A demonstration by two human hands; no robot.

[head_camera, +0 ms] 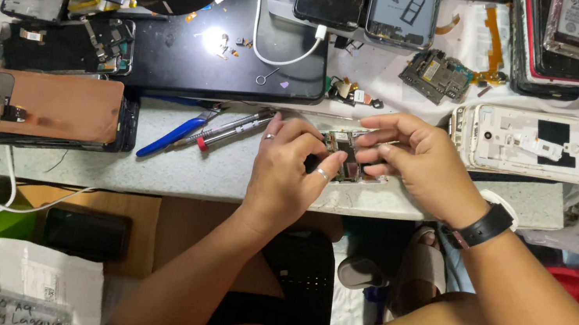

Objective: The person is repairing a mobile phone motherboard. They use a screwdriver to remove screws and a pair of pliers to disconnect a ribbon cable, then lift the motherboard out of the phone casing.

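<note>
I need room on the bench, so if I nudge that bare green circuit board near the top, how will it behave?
The green circuit board looks thin and flat, so it should slide rather than roll, and is probably light. Its exposed components suggest it is fragile. An orange flex strip lies close by; whether it is attached is unclear, so it might drag along.

Left hand (287, 166) and right hand (417, 161) pinch small opened phone body with exposed circuit board (344, 156) on pale speckled worktop (145, 169); blue-handled tweezers (171, 137) and silver red-tipped screwdriver (231, 131) just left.
</note>
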